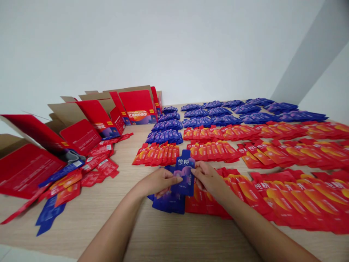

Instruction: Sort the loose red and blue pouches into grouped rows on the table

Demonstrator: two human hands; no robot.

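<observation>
A blue pouch with white lettering (184,174) is held upright between both hands, above the front middle of the table. My left hand (159,182) pinches its left side, thumb across the front. On its right edge, my right hand (206,177) closes with thumb and fingers. Beneath and behind the left hand lie a few more blue pouches (169,203). Red pouches (201,203) lie fanned out just right of them, partly under my right hand. A short row of red pouches (158,154) sits behind my hands.
Open red cartons (139,109) stand along the left and back left. Loose red pouches (95,163) and blue pouches (50,214) lie before them. Rows of blue pouches (218,112) fill the back of the wooden table (109,207), with red rows (300,196) at right. A wall rises behind.
</observation>
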